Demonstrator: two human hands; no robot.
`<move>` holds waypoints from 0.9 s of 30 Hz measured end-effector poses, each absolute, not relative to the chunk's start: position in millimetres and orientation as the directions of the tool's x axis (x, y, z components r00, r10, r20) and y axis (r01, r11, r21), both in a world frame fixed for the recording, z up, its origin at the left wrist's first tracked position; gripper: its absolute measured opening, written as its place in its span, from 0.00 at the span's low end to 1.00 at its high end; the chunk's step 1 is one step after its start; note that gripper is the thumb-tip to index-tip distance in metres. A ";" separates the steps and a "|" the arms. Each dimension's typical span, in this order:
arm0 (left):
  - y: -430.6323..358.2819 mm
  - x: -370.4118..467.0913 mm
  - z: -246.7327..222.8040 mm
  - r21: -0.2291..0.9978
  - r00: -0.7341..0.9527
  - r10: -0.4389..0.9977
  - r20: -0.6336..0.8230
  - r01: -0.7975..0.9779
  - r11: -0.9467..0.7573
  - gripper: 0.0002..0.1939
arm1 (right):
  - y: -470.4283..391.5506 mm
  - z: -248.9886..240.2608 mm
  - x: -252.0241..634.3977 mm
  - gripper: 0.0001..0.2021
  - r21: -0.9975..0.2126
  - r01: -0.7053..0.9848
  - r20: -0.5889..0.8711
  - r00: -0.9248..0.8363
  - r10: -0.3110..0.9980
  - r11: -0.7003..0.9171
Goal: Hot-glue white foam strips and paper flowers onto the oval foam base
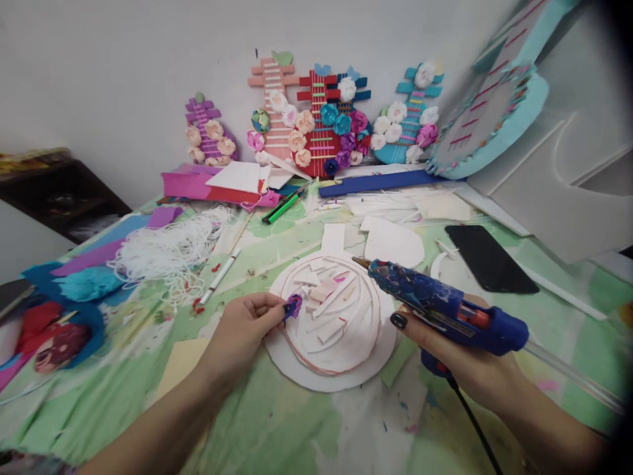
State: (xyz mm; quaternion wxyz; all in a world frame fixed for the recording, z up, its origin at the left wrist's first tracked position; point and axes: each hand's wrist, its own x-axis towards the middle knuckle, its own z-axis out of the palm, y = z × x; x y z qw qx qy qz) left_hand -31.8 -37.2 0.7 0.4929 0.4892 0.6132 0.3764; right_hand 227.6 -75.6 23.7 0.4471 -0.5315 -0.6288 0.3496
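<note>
Between the fingertips of my left hand is a small purple crumpled paper piece, held over the left part of a white round cutout. My right hand grips a blue glue gun, its nozzle pointing left above the cutout's upper right edge. A clear glue stick sticks out of the gun's back end. Several white and pinkish scraps lie on the round cutout, inside a reddish outlined circle.
A black phone lies at the right. White string, a white marker and coloured paper are at the left. A green cutter lies farther back. Flower-decorated guitar shapes lean against the wall. The gun's black cord hangs toward me.
</note>
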 end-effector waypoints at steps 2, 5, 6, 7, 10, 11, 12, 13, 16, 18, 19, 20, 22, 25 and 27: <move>-40.0 -29.6 -0.6 0.929 -0.033 0.982 -0.187 0.320 0.188 0.09 | -77.3 23.0 226.9 0.06 -0.910 0.356 0.207 -0.046 0.977 0.210; -40.7 -25.4 0.7 0.878 -0.075 0.993 -0.087 0.465 0.112 0.06 | -77.5 23.6 225.8 0.06 -0.898 0.364 0.242 -0.059 0.969 0.246; -40.5 -24.5 1.3 0.854 -0.090 0.994 -0.058 0.511 0.097 0.06 | -77.1 24.2 225.6 0.06 -0.893 0.369 0.251 -0.063 0.966 0.256; -40.2 -23.9 1.9 0.829 -0.101 0.994 -0.035 0.552 0.085 0.05 | -76.6 24.9 225.4 0.06 -0.889 0.373 0.258 -0.069 0.964 0.265; -40.0 -23.1 2.5 0.769 -0.094 0.995 0.015 0.638 0.049 0.05 | -75.3 26.3 224.7 0.06 -0.881 0.376 0.275 -0.086 0.958 0.287; -40.2 -22.8 2.4 0.756 -0.086 0.996 0.032 0.654 0.033 0.05 | -75.1 26.4 224.4 0.06 -0.875 0.380 0.284 -0.095 0.954 0.299; -40.6 -22.4 2.3 0.745 -0.077 0.996 0.053 0.667 0.012 0.04 | -75.0 26.3 224.0 0.06 -0.869 0.387 0.295 -0.095 0.951 0.308; -41.1 -21.8 2.2 0.733 -0.065 0.995 0.077 0.680 -0.013 0.04 | -75.0 26.2 223.6 0.06 -0.864 0.393 0.306 -0.090 0.948 0.316; -43.0 -19.3 1.5 0.649 -0.004 0.988 0.153 0.754 -0.097 0.04 | -75.3 26.1 222.4 0.07 -0.861 0.394 0.321 -0.074 0.944 0.323; -43.9 -18.2 0.7 0.545 0.063 0.981 0.185 0.824 -0.155 0.05 | -75.4 26.7 221.8 0.08 -0.869 0.382 0.312 -0.073 0.947 0.315; -44.1 -18.0 0.0 0.482 0.106 0.976 0.193 0.856 -0.188 0.06 | -75.5 27.1 221.7 0.08 -0.872 0.377 0.305 -0.079 0.949 0.312; -44.2 -18.1 -1.0 0.415 0.156 0.968 0.199 0.881 -0.227 0.07 | -75.6 27.4 221.5 0.08 -0.875 0.373 0.299 -0.084 0.951 0.308; -44.7 -18.9 -3.5 0.273 0.268 0.936 0.227 0.906 -0.325 0.10 | -75.8 27.8 221.3 0.06 -0.880 0.364 0.292 -0.090 0.952 0.305; -48.5 -19.6 -7.6 0.047 0.415 0.858 0.302 0.893 -0.448 0.13 | -75.8 27.4 221.0 0.05 -0.882 0.358 0.292 -0.093 0.952 0.305; -54.3 -18.1 -9.5 -0.096 0.487 0.810 0.327 0.870 -0.484 0.14 | -75.5 26.9 221.2 0.06 -0.876 0.368 0.299 -0.090 0.950 0.311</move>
